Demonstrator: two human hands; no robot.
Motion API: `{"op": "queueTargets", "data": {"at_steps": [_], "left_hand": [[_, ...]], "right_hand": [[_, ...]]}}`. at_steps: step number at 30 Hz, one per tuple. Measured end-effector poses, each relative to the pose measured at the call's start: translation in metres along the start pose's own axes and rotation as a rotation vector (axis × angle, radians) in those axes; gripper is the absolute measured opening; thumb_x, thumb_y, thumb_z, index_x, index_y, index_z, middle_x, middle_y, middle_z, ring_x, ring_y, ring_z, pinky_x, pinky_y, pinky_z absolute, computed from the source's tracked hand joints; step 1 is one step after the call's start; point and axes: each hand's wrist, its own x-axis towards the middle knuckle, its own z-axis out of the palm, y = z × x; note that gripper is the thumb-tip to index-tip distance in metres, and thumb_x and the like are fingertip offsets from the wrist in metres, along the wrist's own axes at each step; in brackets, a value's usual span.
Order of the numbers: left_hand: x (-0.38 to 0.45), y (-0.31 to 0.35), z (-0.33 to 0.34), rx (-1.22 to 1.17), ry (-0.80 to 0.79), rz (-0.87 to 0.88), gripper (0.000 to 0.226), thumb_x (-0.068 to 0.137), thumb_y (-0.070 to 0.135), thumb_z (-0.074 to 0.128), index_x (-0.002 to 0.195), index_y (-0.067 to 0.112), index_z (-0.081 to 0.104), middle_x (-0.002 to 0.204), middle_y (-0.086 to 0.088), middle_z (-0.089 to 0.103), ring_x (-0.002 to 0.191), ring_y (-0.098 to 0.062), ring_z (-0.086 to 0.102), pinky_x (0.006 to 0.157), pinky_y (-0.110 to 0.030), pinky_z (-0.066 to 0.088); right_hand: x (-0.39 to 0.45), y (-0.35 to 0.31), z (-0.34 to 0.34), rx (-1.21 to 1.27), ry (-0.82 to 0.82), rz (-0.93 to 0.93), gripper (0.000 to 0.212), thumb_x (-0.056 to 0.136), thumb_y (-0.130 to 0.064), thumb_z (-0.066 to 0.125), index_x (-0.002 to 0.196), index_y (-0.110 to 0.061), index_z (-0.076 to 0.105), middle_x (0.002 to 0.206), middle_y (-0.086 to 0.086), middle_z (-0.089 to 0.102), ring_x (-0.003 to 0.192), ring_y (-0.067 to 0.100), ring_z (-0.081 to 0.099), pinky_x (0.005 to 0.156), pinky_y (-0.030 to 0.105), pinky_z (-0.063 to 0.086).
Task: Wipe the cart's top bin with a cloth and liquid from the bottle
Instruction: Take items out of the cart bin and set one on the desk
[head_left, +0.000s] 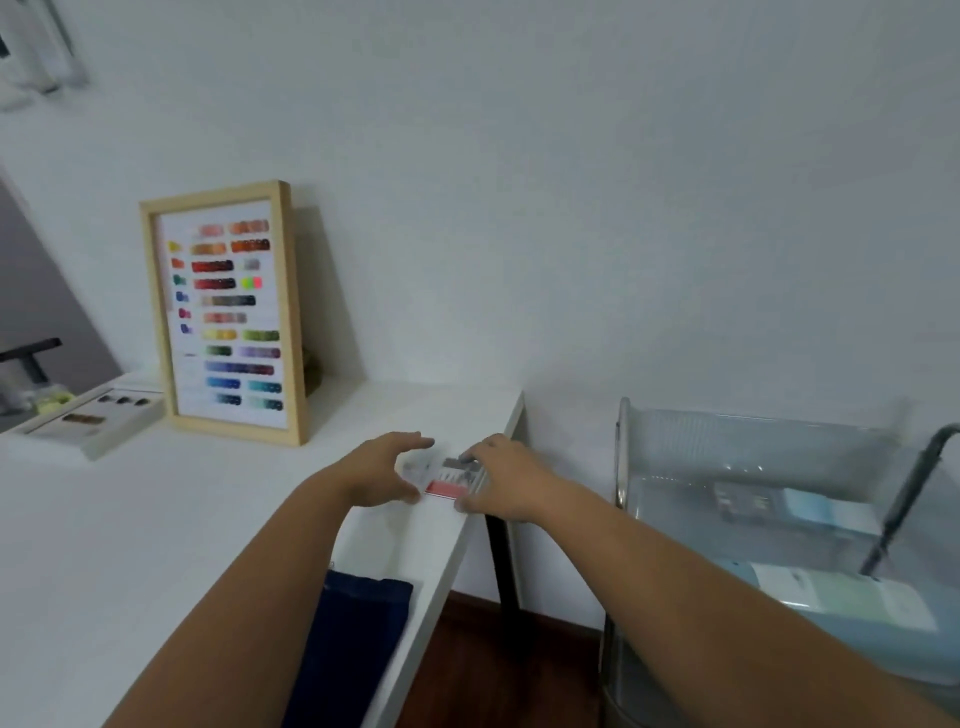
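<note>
Both hands reach over the white table (130, 519) near its right end. A small clear box (448, 475) with a red base and grey contents sits there. My left hand (387, 470) curves around its left side, fingers apart. My right hand (506, 480) grips its right side, fingers on top and thumb at the front edge. A dark blue cloth (353, 639) lies on the table's near edge under my left forearm. The translucent cart's top bin (753, 441) stands to the right of the table and holds boxes and papers. No bottle is visible.
A wooden frame (228, 312) with colour swatches leans on the wall at the back of the table. A white tray (98, 415) with small dark items lies at the far left. A dark hose (909, 499) dips into the cart bin. Brown floor shows between table and cart.
</note>
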Motion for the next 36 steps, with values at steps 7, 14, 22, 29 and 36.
{"op": "queueTargets", "data": {"at_steps": [7,14,22,29,36], "left_hand": [[0.014,-0.004,0.012,0.025,0.056,0.087,0.078,0.079,0.04,0.077,0.146,0.038,0.037,0.15,0.003,0.041,0.127,-0.022,0.048,0.106,-0.038,0.044],[0.015,-0.005,0.004,-0.047,0.109,0.081,0.096,0.064,0.036,0.088,0.144,0.037,0.034,0.119,0.013,0.048,0.101,-0.012,0.054,0.073,-0.019,0.045],[0.009,0.097,-0.008,-0.299,0.297,0.349,0.065,0.064,0.029,0.086,0.123,0.028,0.058,0.113,0.011,0.049,0.092,0.002,0.057,0.062,-0.001,0.043],[0.012,0.232,0.018,-0.456,0.226,0.522,0.069,0.068,0.026,0.083,0.13,0.029,0.055,0.118,0.013,0.054,0.089,-0.002,0.062,0.065,-0.004,0.045],[0.044,0.308,0.123,0.06,0.037,0.423,0.067,0.076,0.022,0.076,0.136,0.011,0.047,0.132,-0.008,0.052,0.12,-0.024,0.052,0.096,-0.028,0.04]], "right_hand": [[0.002,0.0,0.026,0.133,0.16,0.01,0.041,0.067,-0.045,0.075,0.096,-0.025,0.053,0.103,-0.007,0.048,0.104,0.014,0.045,0.075,0.025,0.041],[-0.029,0.012,0.012,0.209,0.313,-0.025,0.036,0.066,-0.04,0.077,0.091,-0.032,0.052,0.107,-0.01,0.05,0.104,0.012,0.042,0.076,0.019,0.036],[-0.105,0.05,-0.052,0.269,0.619,-0.119,0.042,0.061,-0.034,0.084,0.096,-0.03,0.061,0.109,-0.01,0.061,0.102,0.01,0.055,0.089,0.028,0.046],[-0.162,0.143,-0.111,0.179,0.747,0.212,0.044,0.062,-0.036,0.086,0.096,-0.03,0.059,0.098,-0.007,0.061,0.088,0.011,0.057,0.073,0.02,0.044],[-0.18,0.229,-0.132,0.141,0.513,0.554,0.035,0.061,-0.045,0.084,0.081,-0.026,0.061,0.076,-0.012,0.062,0.063,-0.006,0.057,0.046,0.008,0.036]]}}
